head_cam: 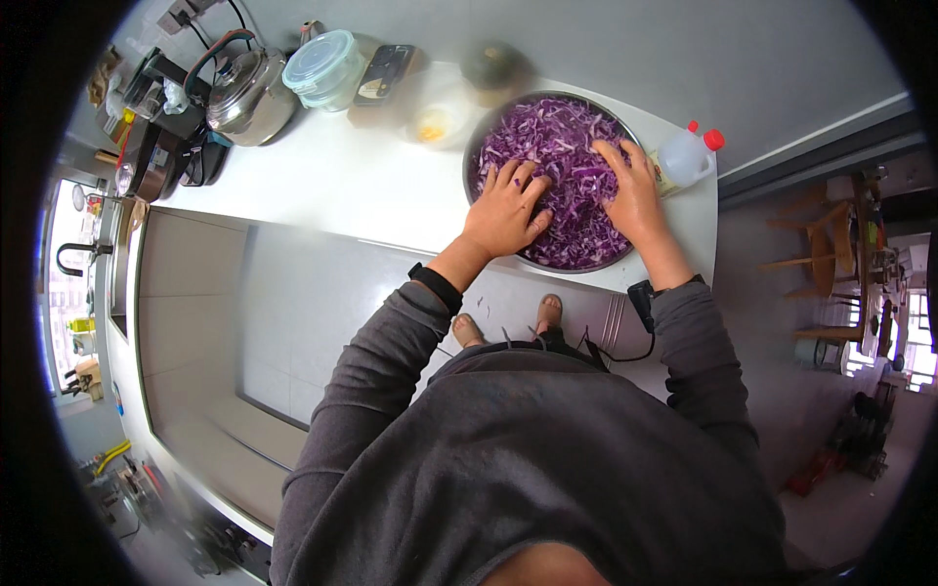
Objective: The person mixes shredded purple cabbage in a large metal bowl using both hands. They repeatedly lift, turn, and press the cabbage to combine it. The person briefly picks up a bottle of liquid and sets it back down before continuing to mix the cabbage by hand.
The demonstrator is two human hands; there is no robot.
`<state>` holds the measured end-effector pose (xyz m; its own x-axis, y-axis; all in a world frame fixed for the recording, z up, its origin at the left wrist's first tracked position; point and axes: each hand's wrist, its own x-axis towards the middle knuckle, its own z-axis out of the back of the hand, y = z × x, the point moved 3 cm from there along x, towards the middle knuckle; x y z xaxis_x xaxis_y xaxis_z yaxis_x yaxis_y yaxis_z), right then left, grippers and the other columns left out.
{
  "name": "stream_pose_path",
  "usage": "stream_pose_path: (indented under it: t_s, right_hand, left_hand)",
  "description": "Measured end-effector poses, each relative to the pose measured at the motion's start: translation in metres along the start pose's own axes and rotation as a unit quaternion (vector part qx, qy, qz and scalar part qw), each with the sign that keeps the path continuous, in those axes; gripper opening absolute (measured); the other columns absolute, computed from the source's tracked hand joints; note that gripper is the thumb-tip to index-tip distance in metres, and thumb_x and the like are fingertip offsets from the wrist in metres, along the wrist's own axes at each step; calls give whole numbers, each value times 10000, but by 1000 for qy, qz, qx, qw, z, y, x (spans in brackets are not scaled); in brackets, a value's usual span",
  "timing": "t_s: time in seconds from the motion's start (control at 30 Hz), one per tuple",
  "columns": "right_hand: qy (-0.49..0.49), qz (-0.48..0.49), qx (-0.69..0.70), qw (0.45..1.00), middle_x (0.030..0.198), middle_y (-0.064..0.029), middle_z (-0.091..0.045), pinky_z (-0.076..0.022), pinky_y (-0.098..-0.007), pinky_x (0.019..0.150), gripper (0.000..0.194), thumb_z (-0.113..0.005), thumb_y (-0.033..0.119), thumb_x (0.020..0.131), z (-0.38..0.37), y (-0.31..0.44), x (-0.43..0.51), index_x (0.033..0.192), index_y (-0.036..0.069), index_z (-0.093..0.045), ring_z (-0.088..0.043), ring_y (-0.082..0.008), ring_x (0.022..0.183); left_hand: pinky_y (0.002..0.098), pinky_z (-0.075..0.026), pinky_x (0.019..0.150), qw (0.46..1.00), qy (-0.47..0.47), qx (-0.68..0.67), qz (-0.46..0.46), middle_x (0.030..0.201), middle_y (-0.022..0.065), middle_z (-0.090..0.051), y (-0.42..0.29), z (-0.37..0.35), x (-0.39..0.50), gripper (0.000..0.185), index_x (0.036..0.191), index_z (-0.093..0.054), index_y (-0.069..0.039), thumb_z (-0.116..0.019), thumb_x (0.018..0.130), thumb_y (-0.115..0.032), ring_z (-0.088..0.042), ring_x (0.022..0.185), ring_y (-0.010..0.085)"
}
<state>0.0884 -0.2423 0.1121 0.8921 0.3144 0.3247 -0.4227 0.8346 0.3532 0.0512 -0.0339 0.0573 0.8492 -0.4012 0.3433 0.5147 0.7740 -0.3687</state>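
Note:
A wide metal bowl (467,162) full of shredded purple cabbage (563,139) stands on the white counter, near its front edge. My left hand (507,211) lies on the shreds at the bowl's left side, palm down and fingers spread. A few bits of cabbage stick to its fingers. Across from it, my right hand (634,192) reaches over the right rim with curved, parted fingers touching the cabbage. Its skin looks wet. Neither hand shows a clump gripped in it, though the palms are hidden.
Right of the bowl stands a plastic jug (683,158) with red caps. Behind it is a dark green round object (489,64), blurred. Leftward on the counter (330,179) are a blurred bowl with yellow contents (431,130), a phone (386,73), a lidded container (324,69) and a steel kettle (249,99).

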Motion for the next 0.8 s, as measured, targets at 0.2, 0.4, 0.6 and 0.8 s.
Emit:
stream_pose_path:
  t_s: [0.2,0.4,0.6,0.8]
  right_hand:
    - [21,-51,7,998,1479,-162,-349,-391,-483,1097,956,-821,76,673,-38,-3,6,1481,265,-347,-364,-450,1326]
    - [200,-139,-10,970,1644,-165,-103,-211,-685,1132,1157,-881,218,711,-37,-19,-1,1583,285,-124,-112,-468,1496]
    - [97,-164,79,978,1636,-246,-73,-205,-515,1191,1105,-855,150,740,-16,11,-29,1584,138,-142,-106,-453,1505]
    - [-8,-365,251,896,1609,-261,-173,-193,-392,1208,929,-751,192,865,-40,26,-67,1552,-35,-170,-189,-345,1501]
  left_hand:
    - [555,-321,1116,1000,1,-2,2,1375,204,-455,-1,1,1,484,1302,-515,-94,-636,896,-328,-385,1337,428]
    - [601,-299,1125,1000,1,-15,9,1372,193,-475,-1,1,1,483,1293,-528,-109,-614,899,-374,-379,1345,417]
    - [590,-303,1130,1000,-3,-16,10,1375,193,-476,1,0,2,463,1280,-534,-115,-615,900,-368,-389,1340,409]
    - [549,-322,1118,1000,-22,-5,2,1341,198,-475,0,0,0,461,1276,-530,-110,-647,885,-324,-406,1314,419]
